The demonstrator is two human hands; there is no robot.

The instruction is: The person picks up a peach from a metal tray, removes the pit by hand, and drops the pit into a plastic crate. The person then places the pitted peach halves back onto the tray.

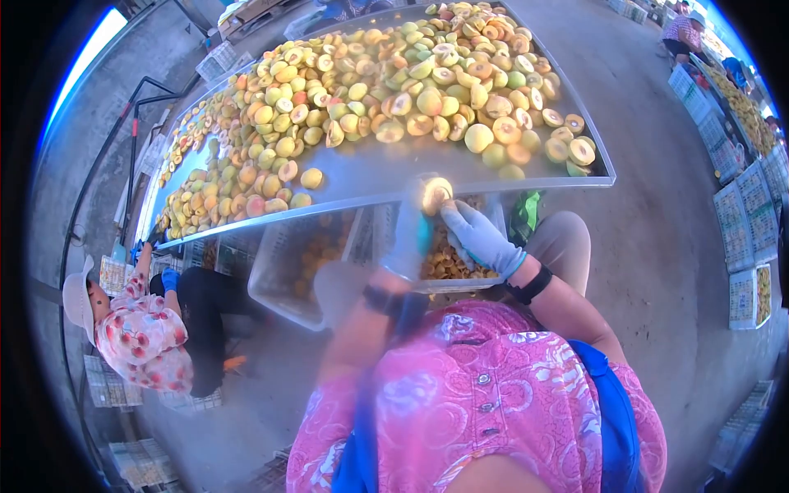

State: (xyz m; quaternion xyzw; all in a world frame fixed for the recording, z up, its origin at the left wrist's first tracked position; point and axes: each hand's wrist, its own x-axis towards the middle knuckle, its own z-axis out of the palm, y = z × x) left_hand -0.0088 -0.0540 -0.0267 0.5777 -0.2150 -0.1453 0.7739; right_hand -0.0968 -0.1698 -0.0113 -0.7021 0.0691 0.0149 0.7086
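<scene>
- Pink floral shirt [477, 394] with blue straps fills the foreground, just short of the metal table [386, 177]
- Right hand [481, 240], gloved, sits at the table's near edge, fingertips pinched on a fruit half [436, 195] held cut face up
- Left hand [404, 238] is beside it, smeared by motion; its grip cannot be told, nor what the teal object [424, 234] against it is
- Likely risk: the half is pinched only by fingertips, so it could slip into the crate [460, 283] below the table edge; if the teal object is a blade, fast motion so near the other glove could nick it
- Halved yellow-orange fruit heaps across the table's far side
- Left of the table a seated co-worker [140, 329] reaches up; the concrete floor [657, 246] to its right carries rows of filled trays [744, 205]
</scene>
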